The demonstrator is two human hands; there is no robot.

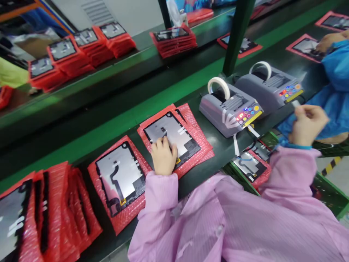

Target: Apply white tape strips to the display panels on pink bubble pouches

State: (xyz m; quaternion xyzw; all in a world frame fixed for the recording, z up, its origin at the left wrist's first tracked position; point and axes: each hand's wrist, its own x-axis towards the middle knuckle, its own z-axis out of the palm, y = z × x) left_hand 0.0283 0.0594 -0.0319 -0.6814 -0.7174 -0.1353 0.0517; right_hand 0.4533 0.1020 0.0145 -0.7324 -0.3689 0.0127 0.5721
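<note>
Red bubble-textured plastic sleeves [58, 203] lean in a crinkled stack, farthest left of the left fingers. Next, a flat silver-and-black rectangular panel [124, 174] with a curved black strip lies on its own red sheet, just left of those fingers; a narrow gap of dark bench separates it from the stack.

The left hand [163, 156] rests on a second smooth silver panel with notched black edges [177, 134], its fingers slightly spread, thumb apart, gripping nothing. Beneath that panel, overlapping red sheets stick out unevenly. Right of these fingers, a strip of dark green bench top [218, 149] gives open room before a moulded grey tape dispenser [215, 111] with a white ring-shaped roll [225, 88] and dangling white tape [236, 145].

A matching grey dispenser [259, 89] stands beyond the right fingertips. The right hand [309, 123] is raised, fingers curled; a short pale strip [295, 104] shows at the tips, though whether they pinch it I cannot tell. Below the right hand sits a green plastic crate [331, 187]; beyond it reaches a co-worker's blue sleeve [338, 69].
</note>
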